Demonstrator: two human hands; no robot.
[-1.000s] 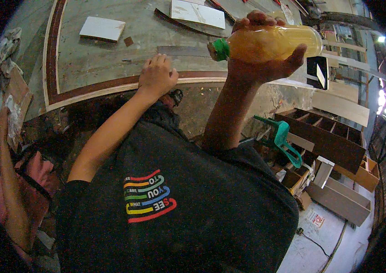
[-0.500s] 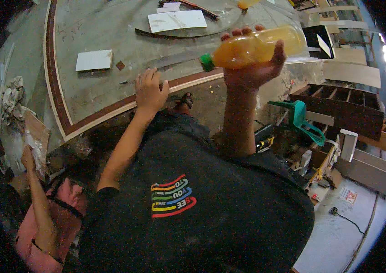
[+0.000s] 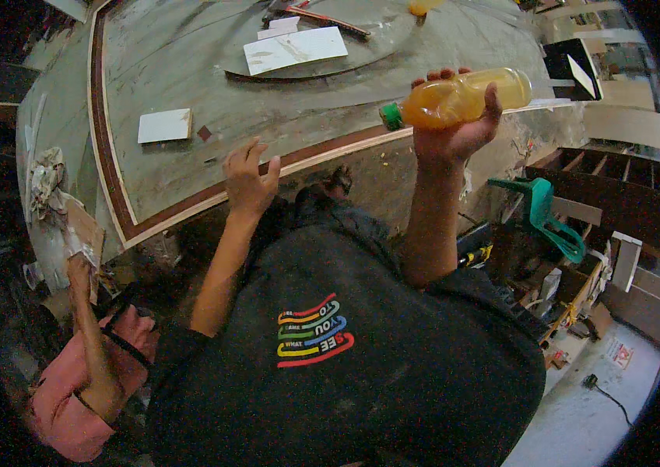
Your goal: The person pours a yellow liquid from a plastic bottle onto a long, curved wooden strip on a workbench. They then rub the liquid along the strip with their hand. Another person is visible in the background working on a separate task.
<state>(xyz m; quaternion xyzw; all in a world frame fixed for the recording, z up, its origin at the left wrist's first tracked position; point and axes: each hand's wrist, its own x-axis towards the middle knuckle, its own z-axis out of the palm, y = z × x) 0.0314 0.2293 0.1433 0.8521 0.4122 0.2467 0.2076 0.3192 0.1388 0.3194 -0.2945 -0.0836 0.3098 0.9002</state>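
Observation:
A clear plastic bottle (image 3: 470,96) of orange-yellow liquid lies nearly level in my raised right hand (image 3: 454,142). My fingers wrap its far side and the thumb its near side; the green cap (image 3: 391,116) points left. To the left, near the front edge of a large grey-green tabletop (image 3: 190,175), my left hand (image 3: 249,179) is open with fingers apart and nothing in it. Whether it touches the edge, I cannot tell. Beyond that hand lie a white rectangular piece (image 3: 164,125) and a small brown square (image 3: 204,133).
A brown-and-pale strip (image 3: 166,223) borders the tabletop. Farther back are a white panel (image 3: 296,51) and a curved dark strip (image 3: 307,77). At right stand a green plastic chair (image 3: 542,206) and dark wooden shelving (image 3: 610,183). A co-worker's arm (image 3: 90,335) reaches in at left.
The whole view has shifted a little. My right hand, with the bottle in it, has moved slightly right. My left hand's fingers look a bit more bent.

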